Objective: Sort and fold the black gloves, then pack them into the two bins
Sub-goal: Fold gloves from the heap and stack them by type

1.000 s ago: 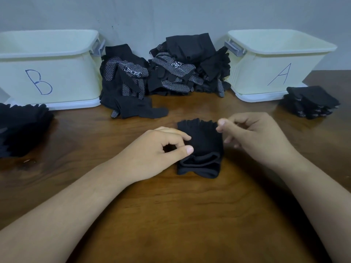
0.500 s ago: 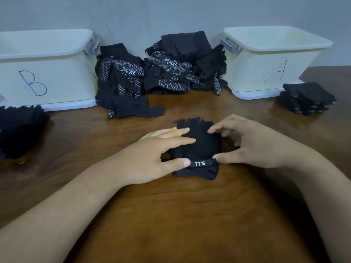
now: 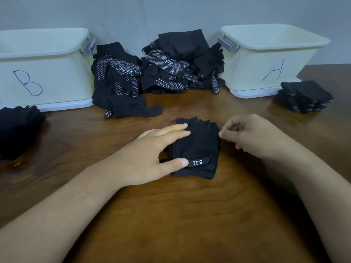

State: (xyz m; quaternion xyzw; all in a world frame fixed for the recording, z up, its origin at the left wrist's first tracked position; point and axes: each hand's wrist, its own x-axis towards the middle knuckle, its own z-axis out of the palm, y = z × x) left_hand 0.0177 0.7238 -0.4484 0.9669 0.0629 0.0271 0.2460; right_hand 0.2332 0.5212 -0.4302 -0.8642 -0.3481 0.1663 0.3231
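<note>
Left grip (image 3: 148, 154) flat atop folded glove (image 3: 201, 145), right grip (image 3: 252, 137) curled at its edge

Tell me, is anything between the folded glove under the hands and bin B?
Only low things: the loose gloves spilling from the middle pile lie roughly on the straight line to bin B. Lifted over them, the folded glove should pass.

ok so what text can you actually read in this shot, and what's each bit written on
"B": hand-drawn on the front of the left bin.
"A": hand-drawn on the front of the right bin.
"5.11": white, on the strap of the fingerless glove, upside down in this view.
Logo patches on the dotted gloves: too blurred to read.
</note>
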